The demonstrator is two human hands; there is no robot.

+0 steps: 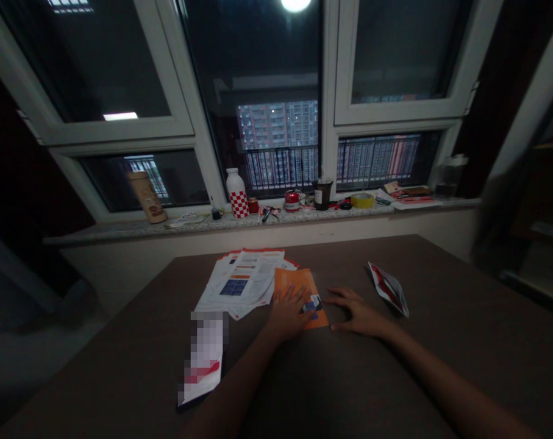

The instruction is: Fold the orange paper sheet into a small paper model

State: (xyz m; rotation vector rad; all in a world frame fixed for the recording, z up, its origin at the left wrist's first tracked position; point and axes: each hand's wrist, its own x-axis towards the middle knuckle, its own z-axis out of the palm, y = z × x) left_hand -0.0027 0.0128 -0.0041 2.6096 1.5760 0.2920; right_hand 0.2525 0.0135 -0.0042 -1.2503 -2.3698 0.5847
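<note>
An orange leaflet (299,279) lies flat on the dark table, its left edge by a fanned pile of printed sheets (233,289). My left hand (289,312) rests on the leaflet with the fingers spread over its lower half. Just right of the leaflet, my right hand (355,312) is at the table with its fingers apart, the tips near the leaflet's right edge. Nothing shows in either hand. To the right stands a partly opened folded paper (389,288), white outside with red inside.
A phone-like item (207,360) with a blurred white and red face lies at the left of the table (349,378). On the windowsill (194,228) stand a checkered bottle (237,194), a tan tumbler (147,196), a dark cup (322,194) and a yellow tape roll (362,200).
</note>
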